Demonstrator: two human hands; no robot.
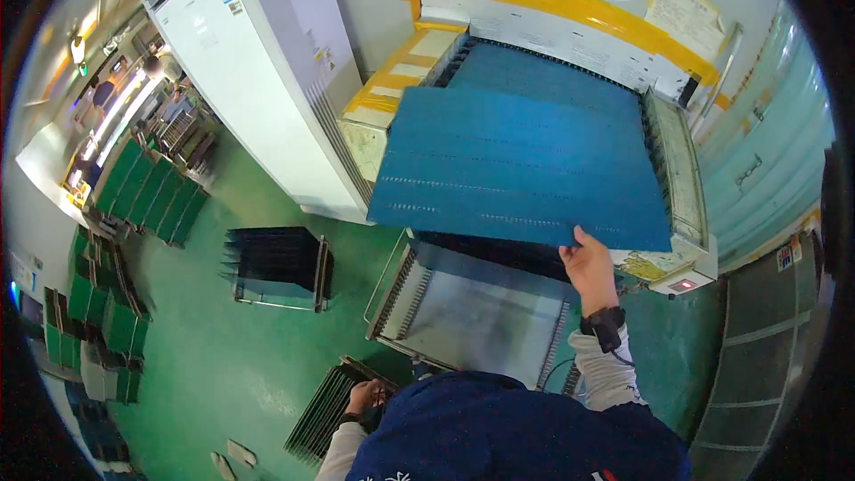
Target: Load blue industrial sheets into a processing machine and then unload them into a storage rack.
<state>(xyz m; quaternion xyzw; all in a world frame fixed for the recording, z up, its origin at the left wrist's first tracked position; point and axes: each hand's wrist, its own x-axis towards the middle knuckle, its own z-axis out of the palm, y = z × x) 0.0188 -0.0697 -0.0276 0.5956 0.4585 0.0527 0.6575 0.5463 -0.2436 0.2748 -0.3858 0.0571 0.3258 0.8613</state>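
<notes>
My right hand [589, 269] pinches the near edge of a large flat blue panel [521, 165], which lies tilted over the mouth of a white machine with yellow tape. Rows of small marks cross this panel. A second blue panel [552, 67] rests behind it, between the machine's toothed side rails. Low in the head view, my left hand [362, 395] is curled at the top of a rack of thin dark panels [322, 411]. Its fingers are partly hidden, and what they hold cannot be made out.
Below the blue panel stands a wheeled rack [481, 303] with toothed sides. Another rack of dark panels [276, 263] is on the green floor to the left. A tall white air conditioner [245, 62] stands beside the machine. Grey panels [757, 365] line the right, near a clear curtain [757, 151].
</notes>
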